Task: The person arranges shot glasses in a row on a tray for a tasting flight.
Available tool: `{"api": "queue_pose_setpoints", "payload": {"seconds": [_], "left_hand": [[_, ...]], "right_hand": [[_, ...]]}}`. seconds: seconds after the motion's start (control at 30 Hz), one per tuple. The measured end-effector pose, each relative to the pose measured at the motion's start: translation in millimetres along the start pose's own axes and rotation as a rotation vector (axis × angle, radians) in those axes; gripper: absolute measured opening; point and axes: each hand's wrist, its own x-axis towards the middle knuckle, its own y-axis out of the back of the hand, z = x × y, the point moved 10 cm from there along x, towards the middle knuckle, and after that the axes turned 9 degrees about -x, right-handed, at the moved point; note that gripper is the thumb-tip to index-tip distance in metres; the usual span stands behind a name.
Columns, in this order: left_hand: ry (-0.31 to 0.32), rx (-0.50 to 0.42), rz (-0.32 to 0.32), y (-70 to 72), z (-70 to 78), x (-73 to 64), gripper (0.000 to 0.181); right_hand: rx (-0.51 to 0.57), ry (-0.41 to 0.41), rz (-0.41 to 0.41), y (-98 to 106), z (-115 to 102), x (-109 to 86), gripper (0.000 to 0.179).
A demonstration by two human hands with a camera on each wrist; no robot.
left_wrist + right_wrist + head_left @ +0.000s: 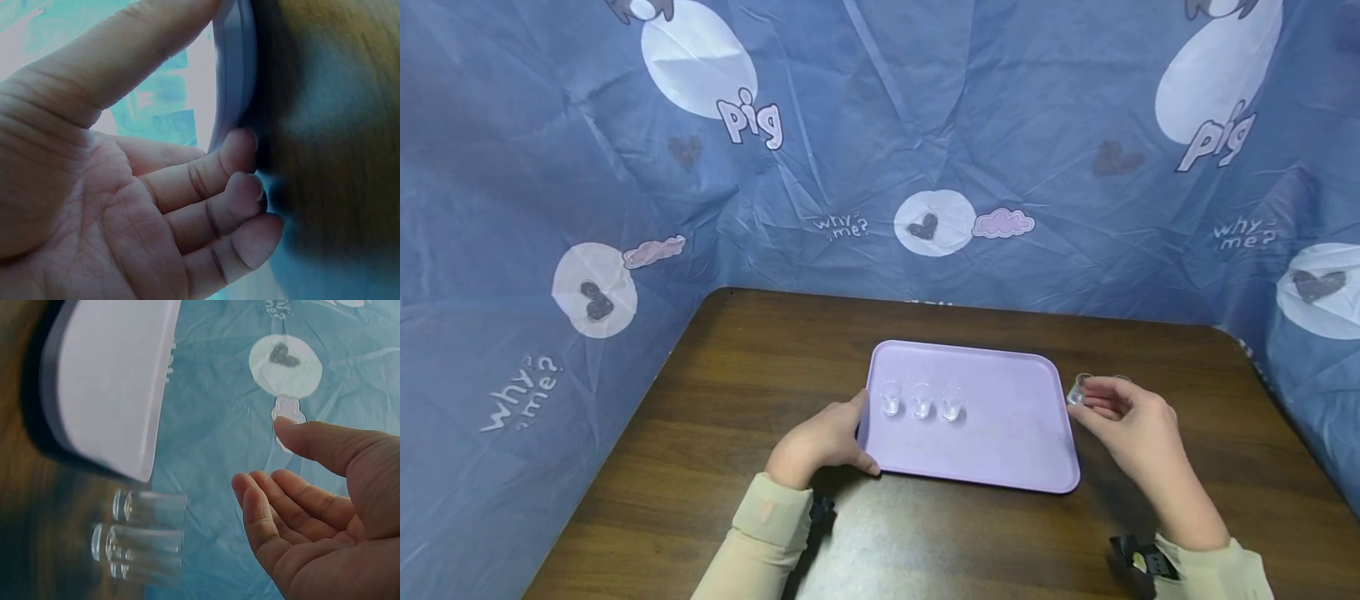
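Observation:
A lilac tray [1000, 442] lies on the brown table, with three small clear shot glasses [922, 402] in a row on its left half. My left hand [823, 437] touches the tray's left end, thumb at the near corner and fingers along the side. The left wrist view shows these fingers [206, 206] loosely bent beside the tray rim. Just off the tray's right edge, my right hand [1131, 421] has its fingertips close to another shot glass [1077, 390]. Seen from the right wrist, thumb and fingers stand apart with nothing between them, and several glasses [147, 540] stand beyond.
One more glass [1122, 379] is partly hidden behind the right hand. Blue printed cloth [880, 167] hangs behind and beside the table [760, 350]. A dark strap with a small device [1142, 560] sits at the right wrist.

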Motion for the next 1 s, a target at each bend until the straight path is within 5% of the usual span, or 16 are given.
{"api": "queue_pose_setpoints", "payload": {"seconds": [0.63, 1.0], "left_hand": [[0.024, 0.003, -0.004, 0.4, -1.2, 0.2, 0.113], [0.023, 0.009, -0.003, 0.6, -1.1, 0.0, 0.112]], "right_hand": [[-0.008, -0.071, 0.063, 27, 40, -12.1, 0.044], [-0.067, -0.13, 0.046, 27, 61, -12.9, 0.047]]}}
